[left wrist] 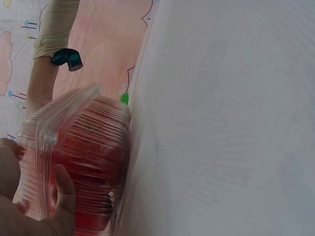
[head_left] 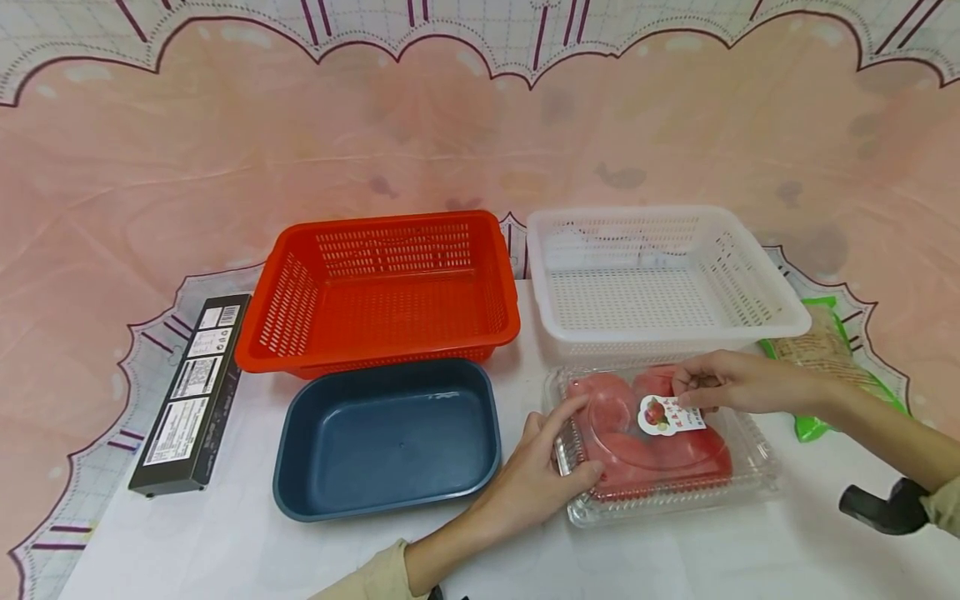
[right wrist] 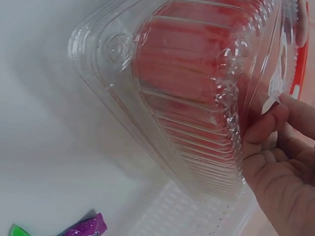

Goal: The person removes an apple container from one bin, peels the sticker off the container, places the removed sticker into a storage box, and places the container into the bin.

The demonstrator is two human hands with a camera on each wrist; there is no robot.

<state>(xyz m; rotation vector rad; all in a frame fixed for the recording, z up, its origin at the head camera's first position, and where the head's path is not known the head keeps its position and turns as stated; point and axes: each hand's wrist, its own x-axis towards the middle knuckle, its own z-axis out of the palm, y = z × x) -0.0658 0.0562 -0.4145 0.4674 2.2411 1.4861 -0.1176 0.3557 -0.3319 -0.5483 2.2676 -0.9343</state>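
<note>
A clear plastic clamshell container (head_left: 753, 479) with red round fruit (head_left: 622, 454) inside lies on the white-covered table. My left hand (head_left: 536, 475) grips its left side; in the left wrist view the thumb (left wrist: 64, 194) presses the ribbed wall while the fingers reach over the lid. On the lid is a white label (head_left: 667, 415) printed with a red fruit. My right hand (head_left: 716, 382) pinches the label's right end between thumb and index finger. Seen from the right wrist, that corner of the label (right wrist: 269, 104) is lifted off the plastic.
Behind the container stands a white basket (head_left: 543, 304), with a red basket (head_left: 498, 329) to its left. A dark blue basin (head_left: 491, 417) sits left of my left hand, and a long black box (head_left: 213, 417) farther left. A green-edged bag (head_left: 825, 346) lies at the right, near a purple packet (right wrist: 88, 226).
</note>
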